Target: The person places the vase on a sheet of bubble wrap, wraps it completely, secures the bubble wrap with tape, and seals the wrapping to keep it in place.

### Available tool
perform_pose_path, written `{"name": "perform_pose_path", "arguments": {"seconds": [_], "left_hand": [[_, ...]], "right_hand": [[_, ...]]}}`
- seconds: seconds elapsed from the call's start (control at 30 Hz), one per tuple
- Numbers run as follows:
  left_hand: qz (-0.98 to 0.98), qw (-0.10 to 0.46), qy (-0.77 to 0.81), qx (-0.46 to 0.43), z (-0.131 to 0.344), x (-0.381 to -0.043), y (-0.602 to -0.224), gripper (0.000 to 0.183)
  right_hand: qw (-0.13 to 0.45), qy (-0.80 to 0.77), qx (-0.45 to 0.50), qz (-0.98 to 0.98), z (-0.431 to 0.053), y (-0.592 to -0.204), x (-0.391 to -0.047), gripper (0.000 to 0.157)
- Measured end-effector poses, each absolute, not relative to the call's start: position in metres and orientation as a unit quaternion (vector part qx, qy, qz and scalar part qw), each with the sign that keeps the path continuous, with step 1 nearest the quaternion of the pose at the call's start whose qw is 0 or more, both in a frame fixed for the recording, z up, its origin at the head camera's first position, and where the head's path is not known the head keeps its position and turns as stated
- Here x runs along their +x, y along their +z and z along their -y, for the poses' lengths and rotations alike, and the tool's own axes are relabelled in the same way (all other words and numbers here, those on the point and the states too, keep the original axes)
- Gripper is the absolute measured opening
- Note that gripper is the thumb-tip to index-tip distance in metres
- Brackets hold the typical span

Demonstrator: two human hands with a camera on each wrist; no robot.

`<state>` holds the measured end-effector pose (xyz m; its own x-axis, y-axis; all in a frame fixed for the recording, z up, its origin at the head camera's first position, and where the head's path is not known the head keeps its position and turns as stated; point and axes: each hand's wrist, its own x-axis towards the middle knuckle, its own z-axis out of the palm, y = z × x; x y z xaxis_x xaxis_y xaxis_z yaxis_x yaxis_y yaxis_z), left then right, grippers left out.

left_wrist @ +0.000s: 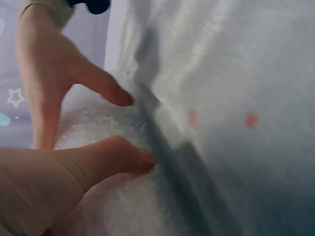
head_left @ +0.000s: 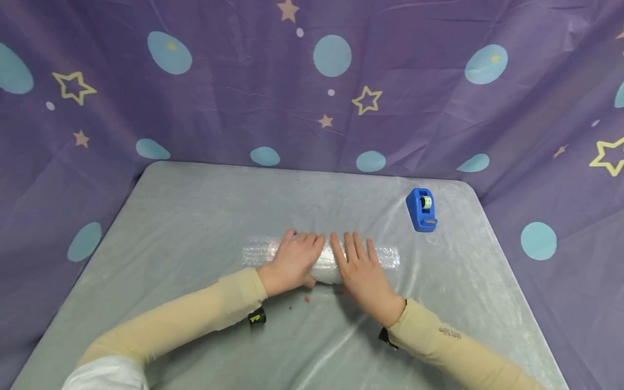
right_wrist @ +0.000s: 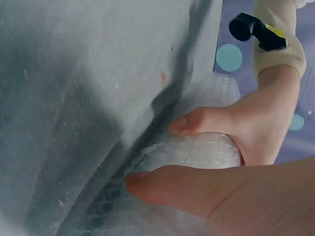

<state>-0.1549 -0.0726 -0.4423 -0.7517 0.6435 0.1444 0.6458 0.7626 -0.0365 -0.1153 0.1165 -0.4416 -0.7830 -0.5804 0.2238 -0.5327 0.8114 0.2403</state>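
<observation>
A rolled bundle of clear bubble wrap (head_left: pixel 325 265) lies crosswise on the grey cloth, its flat ends showing past both hands. My left hand (head_left: pixel 294 262) grips its left part, fingers over the top and thumb on the near side. To the right, my right hand (head_left: pixel 365 281) lies over the roll with fingers stretched toward the far side. Its thumb (right_wrist: pixel 167 187) presses the near side in the right wrist view. In the left wrist view, the left thumb (left_wrist: pixel 118 155) also presses there. Whatever may be inside the wrap is hidden.
A blue tape dispenser (head_left: pixel 421 211) with a small roll of tape stands at the back right of the cloth-covered table (head_left: pixel 209 200). Small red spots (head_left: pixel 306 299) mark the cloth near me. Purple patterned curtains (head_left: pixel 244 81) hang along the table's back and sides.
</observation>
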Motion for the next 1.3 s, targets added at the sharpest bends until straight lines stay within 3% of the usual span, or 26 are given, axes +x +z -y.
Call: {"name": "perform_pose_path", "arguments": {"seconds": [0.27,0.57,0.83,1.3], "left_hand": [[0.934,0.012,-0.014,-0.357,0.074,-0.145,-0.431,0.082],[0.935,-0.001,-0.015,-0.355,0.075,-0.147,-0.430,0.083],[0.943,-0.018,-0.025,-0.333,0.074,-0.146,-0.428,0.088],[0.951,0.061,0.001,-0.303,0.071,-0.123,-0.437,0.107]], "right_hand": [[0.169,-0.081,0.308,0.933,-0.115,-0.445,-0.106,0.112],[0.212,-0.096,0.308,0.923,-0.115,-0.451,-0.110,0.119],[0.215,-0.094,0.305,0.923,-0.114,-0.450,-0.116,0.111],[0.154,-0.080,0.318,0.932,-0.116,-0.445,-0.127,0.105]]}}
